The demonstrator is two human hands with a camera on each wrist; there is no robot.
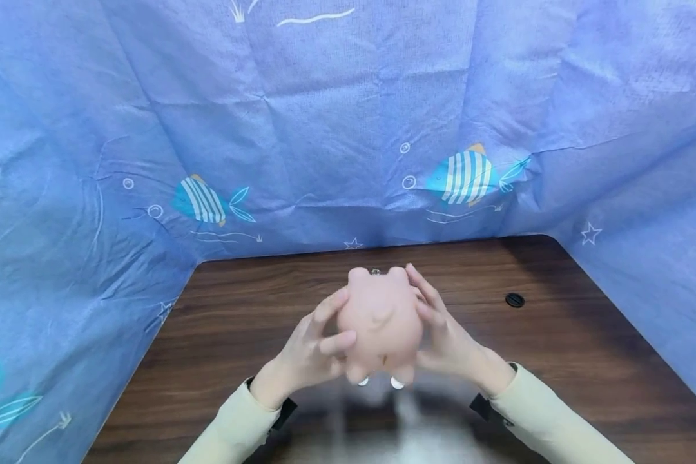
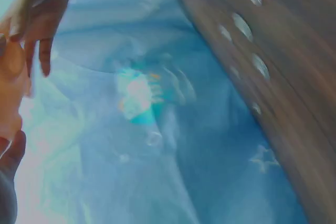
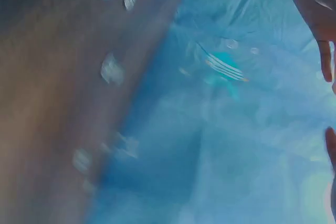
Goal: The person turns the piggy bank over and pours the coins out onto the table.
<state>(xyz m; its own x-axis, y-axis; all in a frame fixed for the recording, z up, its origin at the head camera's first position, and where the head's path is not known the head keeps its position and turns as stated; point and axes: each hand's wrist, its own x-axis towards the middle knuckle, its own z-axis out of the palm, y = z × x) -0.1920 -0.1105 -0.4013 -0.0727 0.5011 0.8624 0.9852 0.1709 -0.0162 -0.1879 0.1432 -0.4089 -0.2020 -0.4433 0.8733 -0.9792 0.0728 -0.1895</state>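
A pink piggy bank (image 1: 383,316) is held up over the table between both hands, its curly tail facing the head camera. My left hand (image 1: 310,348) grips its left side with bent fingers. On the other side my right hand (image 1: 449,338) grips it with fingers and thumb. Silvery coin-like discs (image 1: 397,383) show just below the bank. In the left wrist view, several blurred silvery discs (image 2: 260,66) appear against the wood; whether they lie on it or are in the air, I cannot tell. Part of the bank (image 2: 11,95) appears at that view's left edge.
Under the hands is a dark wood-grain table (image 1: 255,303) with a rounded far corner. A small black round fitting (image 1: 515,299) sits at its right. Blue fabric (image 1: 325,129) printed with striped fish hangs behind and along both sides.
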